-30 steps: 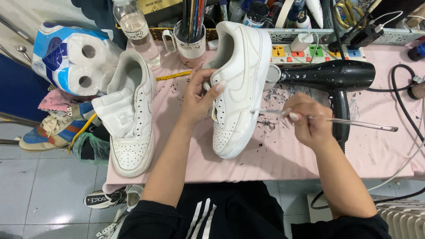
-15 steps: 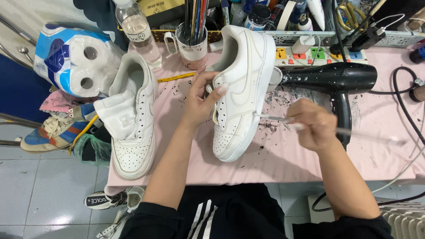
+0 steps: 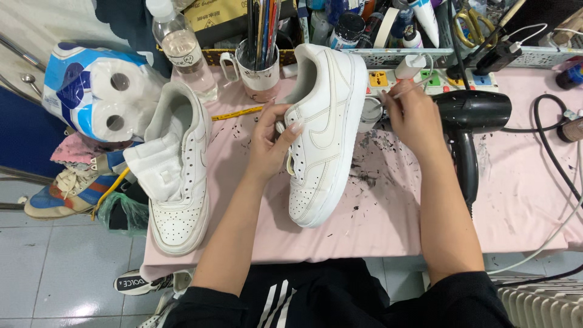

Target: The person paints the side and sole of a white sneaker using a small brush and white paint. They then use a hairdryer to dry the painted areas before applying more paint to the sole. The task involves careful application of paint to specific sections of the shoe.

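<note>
Currently, left hand point(image 3: 271, 141) grips the shoe point(image 3: 322, 133) tilted mid-desk; right hand point(image 3: 413, 115) pinches a brush point(image 3: 408, 88), so wet bristles could smear it.

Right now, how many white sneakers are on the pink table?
2. One white sneaker is tipped on its side mid-table, steadied by the left hand. The other sneaker lies at the table's left edge, stuffed with white cloth.

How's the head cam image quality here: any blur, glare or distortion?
Head view: even, soft light, faint shadows; both hands, left hand on the white shoe and right hand holding a thin brush, are sharp; no strong glare; slight wide-angle bend at the edges.
</note>
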